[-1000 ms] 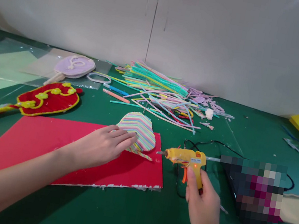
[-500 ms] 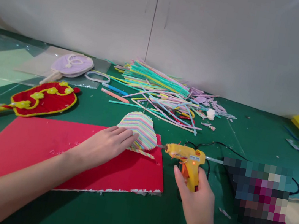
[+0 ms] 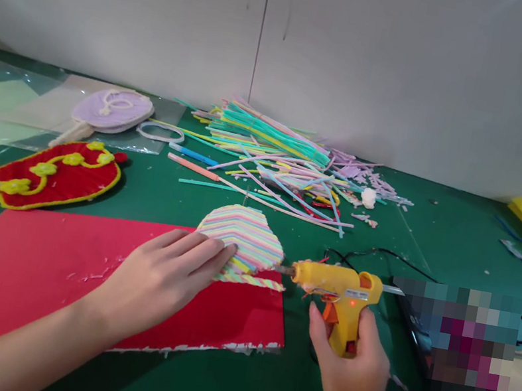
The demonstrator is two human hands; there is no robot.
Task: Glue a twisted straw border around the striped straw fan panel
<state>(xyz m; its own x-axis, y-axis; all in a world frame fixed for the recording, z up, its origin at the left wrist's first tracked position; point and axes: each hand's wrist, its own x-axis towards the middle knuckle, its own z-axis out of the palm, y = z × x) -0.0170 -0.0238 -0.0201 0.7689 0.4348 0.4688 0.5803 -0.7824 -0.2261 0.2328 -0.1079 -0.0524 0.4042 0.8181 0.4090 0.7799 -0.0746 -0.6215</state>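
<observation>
My left hand [image 3: 176, 275] grips the lower left edge of a rounded panel of pastel pipe cleaners [image 3: 241, 236] with chevron stripes. The fingers lie together over it, and the thumb is hidden. A twisted multicoloured pipe-cleaner strip [image 3: 253, 282] runs along the panel's lower edge, above a red board [image 3: 50, 273]. In my right hand [image 3: 353, 373] is a yellow hot glue gun [image 3: 348, 298], its small orange light lit. The nozzle points left and meets the panel's right edge, or sits very near it. A clear glue stick [image 3: 393, 290] sticks out of the gun's back.
Behind the panel lies a pile of loose pipe cleaners [image 3: 272, 133]. To the left are a red fan with yellow flowers [image 3: 60, 173] and a lilac fan [image 3: 112, 110]. A black cord [image 3: 395, 253] and a partly blurred dark device [image 3: 412, 327] lie at right.
The panel appears lower and tilted more toward me, with my left hand still on it. The glue gun appears slightly lower and further right, its nozzle still at the panel's right edge.
</observation>
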